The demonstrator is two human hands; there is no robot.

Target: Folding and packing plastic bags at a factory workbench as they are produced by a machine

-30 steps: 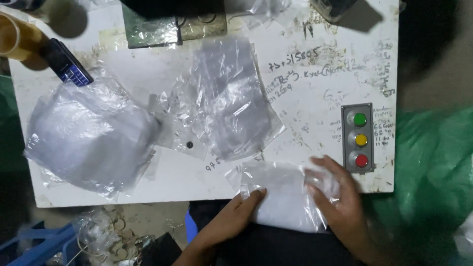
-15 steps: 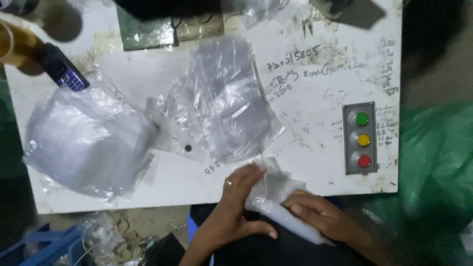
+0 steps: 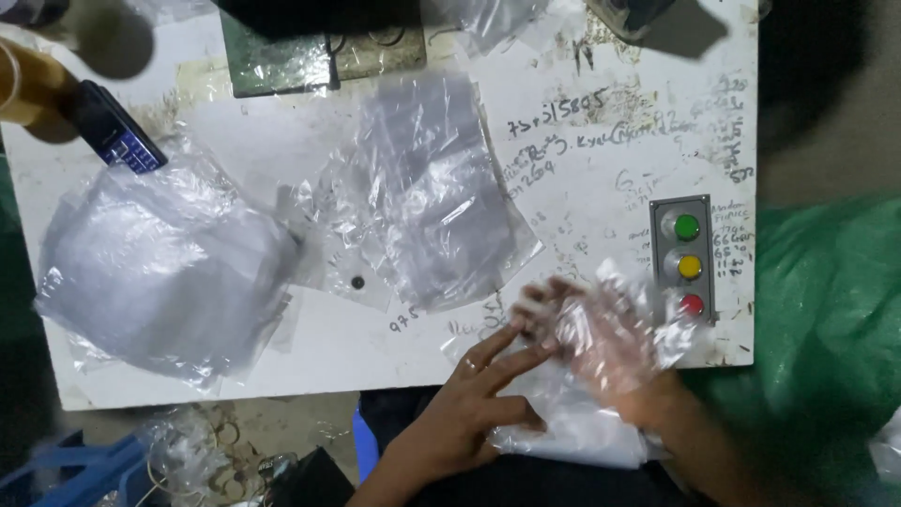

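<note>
- Left hand (image 3: 469, 399): fingers spread, pressing clear bag (image 3: 582, 413) at tabletop (image 3: 601, 178) near edge.
- Right hand (image 3: 601, 338): open, seemingly inside the bag, blurred.
- Step, judged: opening the bag.
- Next: mouth held wide.
- Nearby: bag stack (image 3: 160, 272), button box (image 3: 688, 258).

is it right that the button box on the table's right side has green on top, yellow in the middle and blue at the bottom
Not quite. The head view shows the button box on the table with green on top and yellow in the middle, but the bottom button is red, not blue.
</note>
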